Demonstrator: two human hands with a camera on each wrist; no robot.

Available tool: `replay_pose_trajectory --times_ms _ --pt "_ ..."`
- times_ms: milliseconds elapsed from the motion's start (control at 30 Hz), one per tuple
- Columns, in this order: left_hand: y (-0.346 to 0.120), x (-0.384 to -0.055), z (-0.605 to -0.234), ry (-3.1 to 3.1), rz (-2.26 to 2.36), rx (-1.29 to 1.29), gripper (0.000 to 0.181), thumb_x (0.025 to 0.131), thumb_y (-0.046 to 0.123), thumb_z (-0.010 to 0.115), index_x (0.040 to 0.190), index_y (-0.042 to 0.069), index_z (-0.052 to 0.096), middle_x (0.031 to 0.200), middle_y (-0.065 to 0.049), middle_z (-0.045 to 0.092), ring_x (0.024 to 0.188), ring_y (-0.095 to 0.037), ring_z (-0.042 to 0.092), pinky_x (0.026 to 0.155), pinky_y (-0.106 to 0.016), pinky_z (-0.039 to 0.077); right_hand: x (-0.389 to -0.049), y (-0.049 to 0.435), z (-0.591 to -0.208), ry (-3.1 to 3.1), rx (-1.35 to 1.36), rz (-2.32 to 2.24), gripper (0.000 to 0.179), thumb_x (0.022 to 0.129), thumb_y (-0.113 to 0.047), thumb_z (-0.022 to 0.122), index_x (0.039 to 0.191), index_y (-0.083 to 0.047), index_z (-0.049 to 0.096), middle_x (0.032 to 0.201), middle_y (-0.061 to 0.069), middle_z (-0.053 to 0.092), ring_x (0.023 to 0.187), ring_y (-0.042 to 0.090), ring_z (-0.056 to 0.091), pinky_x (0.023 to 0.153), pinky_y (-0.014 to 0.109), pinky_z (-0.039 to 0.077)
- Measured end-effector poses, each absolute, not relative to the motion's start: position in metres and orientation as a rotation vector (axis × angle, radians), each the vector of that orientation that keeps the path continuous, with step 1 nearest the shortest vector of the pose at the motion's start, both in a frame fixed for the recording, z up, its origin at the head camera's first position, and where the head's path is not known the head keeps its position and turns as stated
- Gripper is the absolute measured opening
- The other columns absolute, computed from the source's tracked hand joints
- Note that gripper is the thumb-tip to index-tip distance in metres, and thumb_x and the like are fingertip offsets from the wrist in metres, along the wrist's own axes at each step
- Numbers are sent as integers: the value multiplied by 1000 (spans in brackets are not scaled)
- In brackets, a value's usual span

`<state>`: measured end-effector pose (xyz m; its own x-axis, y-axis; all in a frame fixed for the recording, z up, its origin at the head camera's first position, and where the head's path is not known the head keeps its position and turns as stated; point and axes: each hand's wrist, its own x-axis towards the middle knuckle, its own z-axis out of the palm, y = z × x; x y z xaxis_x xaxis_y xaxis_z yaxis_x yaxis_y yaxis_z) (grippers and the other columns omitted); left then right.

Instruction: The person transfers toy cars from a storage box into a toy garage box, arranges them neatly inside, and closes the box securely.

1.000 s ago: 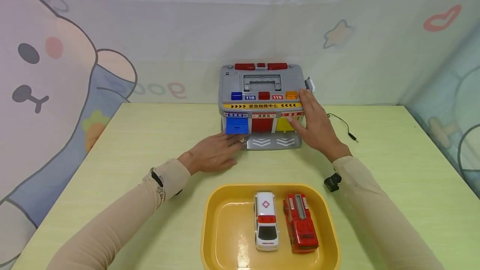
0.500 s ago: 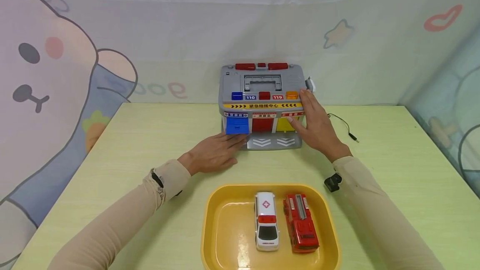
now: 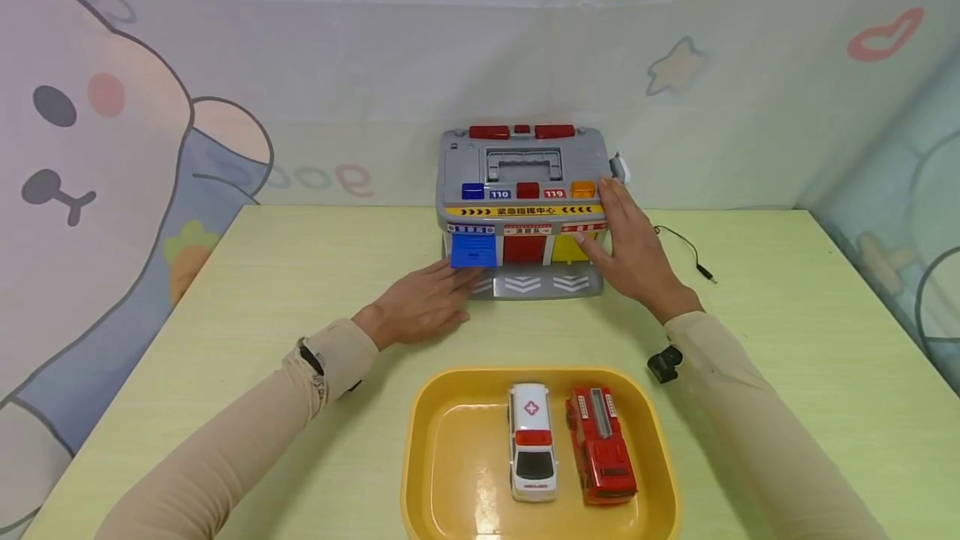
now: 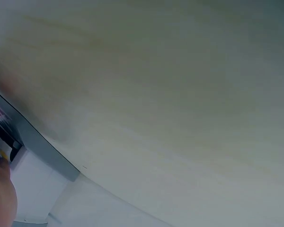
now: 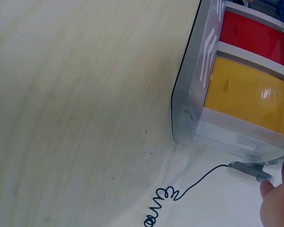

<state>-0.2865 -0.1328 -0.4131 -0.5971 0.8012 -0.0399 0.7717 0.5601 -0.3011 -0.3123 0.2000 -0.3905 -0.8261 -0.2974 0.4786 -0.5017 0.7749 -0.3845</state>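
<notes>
A grey toy emergency station (image 3: pixel 525 169) stands at the table's back, with a handle and coloured buttons on its roof. Its blue door (image 3: pixel 474 251) is swung up and outward; the red door (image 3: pixel 525 249) and yellow door (image 3: pixel 570 247) are down. My left hand (image 3: pixel 420 304) lies palm down, its outstretched fingers reaching under the blue door. In the left wrist view they touch a black-and-white thing (image 4: pixel 7 139) in that bay, mostly hidden. My right hand (image 3: pixel 637 252) rests on the station's right front corner, thumb at the front.
A yellow tray (image 3: pixel 416 457) at the near edge holds a toy ambulance (image 3: pixel 534 444) and a red toy fire engine (image 3: pixel 602 448). A thin black cord (image 3: pixel 693 257) with a plug lies right of the station. A printed cloth (image 3: pixel 375 65) hangs behind the table.
My left hand has drawn back slightly to the left, uncovering the left chevrons on the ramp. The right hand and the station stay in place.
</notes>
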Motion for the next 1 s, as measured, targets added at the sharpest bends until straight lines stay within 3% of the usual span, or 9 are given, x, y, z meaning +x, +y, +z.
replay_pose_trajectory --times_ms 333,767,1000 --pt "-130 -288 -412 -2697 448 -1360 63 105 41 41 155 3 32 165 -12 28 155 -29 22 128 -44 14 -313 200 -391 -2589 593 711 79 99 -32 61 160 -5 18 167 15 21 153 34 22 123 55 24" --pt "-128 -290 -409 -2711 503 -1334 62 105 41 40 153 2 37 162 -11 34 153 -29 26 127 -44 16 -313 200 -390 -2590 597 723 79 100 -32 60 160 -6 16 167 14 20 154 34 20 123 55 22" --pt "-126 -283 -406 -2697 464 -1371 63 104 43 42 155 6 33 164 -8 29 154 -28 24 127 -43 17 -314 201 -391 -2583 601 725 79 99 -31 61 159 -4 18 166 16 21 153 36 22 123 56 23"
